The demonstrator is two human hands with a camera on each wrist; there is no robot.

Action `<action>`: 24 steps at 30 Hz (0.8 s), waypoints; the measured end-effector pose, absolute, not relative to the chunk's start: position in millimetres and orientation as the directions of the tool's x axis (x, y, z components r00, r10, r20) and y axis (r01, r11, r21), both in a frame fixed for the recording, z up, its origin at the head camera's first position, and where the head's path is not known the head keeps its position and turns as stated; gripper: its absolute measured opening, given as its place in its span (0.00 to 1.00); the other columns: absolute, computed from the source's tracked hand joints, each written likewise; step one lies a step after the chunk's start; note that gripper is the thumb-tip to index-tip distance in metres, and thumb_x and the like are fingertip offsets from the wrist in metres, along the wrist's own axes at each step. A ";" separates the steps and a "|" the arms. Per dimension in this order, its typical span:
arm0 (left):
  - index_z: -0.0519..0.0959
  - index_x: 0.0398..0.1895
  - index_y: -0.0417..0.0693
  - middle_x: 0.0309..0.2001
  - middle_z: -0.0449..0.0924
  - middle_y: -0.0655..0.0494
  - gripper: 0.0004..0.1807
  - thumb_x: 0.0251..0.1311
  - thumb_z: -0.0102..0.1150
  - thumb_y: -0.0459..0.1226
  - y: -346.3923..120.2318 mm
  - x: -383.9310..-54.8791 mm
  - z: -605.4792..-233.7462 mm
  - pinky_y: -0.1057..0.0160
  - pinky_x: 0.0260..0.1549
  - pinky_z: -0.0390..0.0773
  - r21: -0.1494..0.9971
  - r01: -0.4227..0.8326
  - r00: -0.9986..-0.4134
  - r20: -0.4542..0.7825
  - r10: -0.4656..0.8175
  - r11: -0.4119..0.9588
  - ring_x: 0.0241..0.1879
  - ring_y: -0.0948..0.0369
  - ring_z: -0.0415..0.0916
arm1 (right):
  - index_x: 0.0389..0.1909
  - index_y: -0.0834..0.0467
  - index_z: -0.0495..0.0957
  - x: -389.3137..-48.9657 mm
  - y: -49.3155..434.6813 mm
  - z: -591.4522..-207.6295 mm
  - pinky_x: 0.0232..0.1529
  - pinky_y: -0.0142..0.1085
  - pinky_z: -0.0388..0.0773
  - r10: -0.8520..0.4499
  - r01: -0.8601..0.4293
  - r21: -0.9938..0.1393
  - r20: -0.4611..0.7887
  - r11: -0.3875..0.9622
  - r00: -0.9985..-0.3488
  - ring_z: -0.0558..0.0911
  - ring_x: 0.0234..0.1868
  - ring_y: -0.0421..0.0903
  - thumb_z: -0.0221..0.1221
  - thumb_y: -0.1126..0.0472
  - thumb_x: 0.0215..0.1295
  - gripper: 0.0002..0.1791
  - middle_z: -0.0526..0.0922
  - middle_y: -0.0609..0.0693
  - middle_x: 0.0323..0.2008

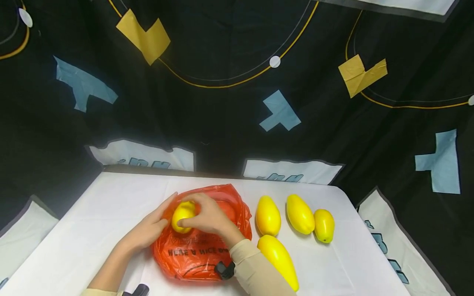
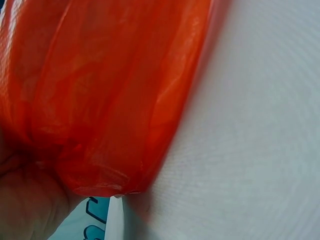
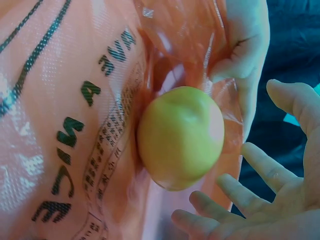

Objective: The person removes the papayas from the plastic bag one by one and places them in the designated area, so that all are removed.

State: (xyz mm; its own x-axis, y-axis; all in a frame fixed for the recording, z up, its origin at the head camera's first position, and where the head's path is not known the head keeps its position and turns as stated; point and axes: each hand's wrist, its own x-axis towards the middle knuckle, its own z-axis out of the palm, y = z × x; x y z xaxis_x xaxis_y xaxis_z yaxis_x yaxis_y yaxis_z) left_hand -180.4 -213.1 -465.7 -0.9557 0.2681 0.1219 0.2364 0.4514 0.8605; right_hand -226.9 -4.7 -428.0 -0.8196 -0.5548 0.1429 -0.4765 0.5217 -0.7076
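A red plastic bag (image 1: pixel 196 263) with dark printed lettering lies bulging on the white table. At its opening sits a yellow mango-like fruit (image 1: pixel 181 218), its rounded end showing in the right wrist view. My left hand (image 1: pixel 148 230) pinches the bag's edge on the left side, with the thumb over the film. My right hand (image 1: pixel 209 213) reaches across the bag to the fruit. In the right wrist view, its fingers (image 3: pixel 260 167) are spread beside the fruit, with a gap between. Red film (image 2: pixel 115 90) fills much of the left wrist view.
Several more yellow fruits lie right of the bag: one upright-lying fruit (image 1: pixel 268 216), a pair (image 1: pixel 300 213) touching, and a long one (image 1: pixel 279 261) by my right sleeve (image 1: pixel 255 267). A black patterned cloth (image 1: pixel 222 123) hangs behind the white table (image 1: pixel 355 246).
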 end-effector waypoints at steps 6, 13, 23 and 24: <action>0.46 0.79 0.57 0.77 0.45 0.46 0.41 0.64 0.40 0.25 -212.7 -181.4 -467.3 0.31 0.65 0.46 0.861 0.238 -0.955 0.124 0.269 0.449 0.73 0.40 0.44 | 0.58 0.42 0.76 -227.1 -8.1 -432.6 0.49 0.37 0.77 -0.547 -0.462 -0.700 0.121 0.545 -0.828 0.73 0.51 0.41 0.69 0.42 0.46 0.33 0.75 0.39 0.54; 0.46 0.79 0.57 0.77 0.44 0.47 0.41 0.64 0.40 0.25 -212.8 -181.2 -468.0 0.31 0.65 0.45 0.876 0.229 -0.955 0.117 0.273 0.424 0.73 0.40 0.43 | 0.58 0.40 0.76 -228.1 -12.2 -438.8 0.49 0.37 0.76 -0.551 -0.464 -0.699 0.119 0.545 -0.826 0.72 0.52 0.40 0.69 0.42 0.44 0.35 0.74 0.36 0.56; 0.46 0.79 0.56 0.77 0.45 0.48 0.40 0.65 0.40 0.25 -212.4 -180.8 -465.7 0.32 0.66 0.46 0.869 0.235 -0.955 0.122 0.271 0.436 0.73 0.41 0.43 | 0.58 0.39 0.76 -229.4 -16.8 -449.3 0.46 0.33 0.77 -0.584 -0.501 -0.666 0.120 0.552 -0.803 0.71 0.54 0.39 0.70 0.42 0.45 0.34 0.70 0.36 0.59; 0.46 0.79 0.56 0.77 0.45 0.48 0.40 0.65 0.40 0.25 -212.5 -181.0 -465.3 0.32 0.66 0.46 0.868 0.237 -0.954 0.124 0.271 0.437 0.73 0.41 0.43 | 0.58 0.39 0.76 -229.6 -17.2 -449.4 0.46 0.33 0.76 -0.587 -0.504 -0.666 0.120 0.550 -0.800 0.70 0.55 0.39 0.70 0.42 0.45 0.34 0.70 0.36 0.59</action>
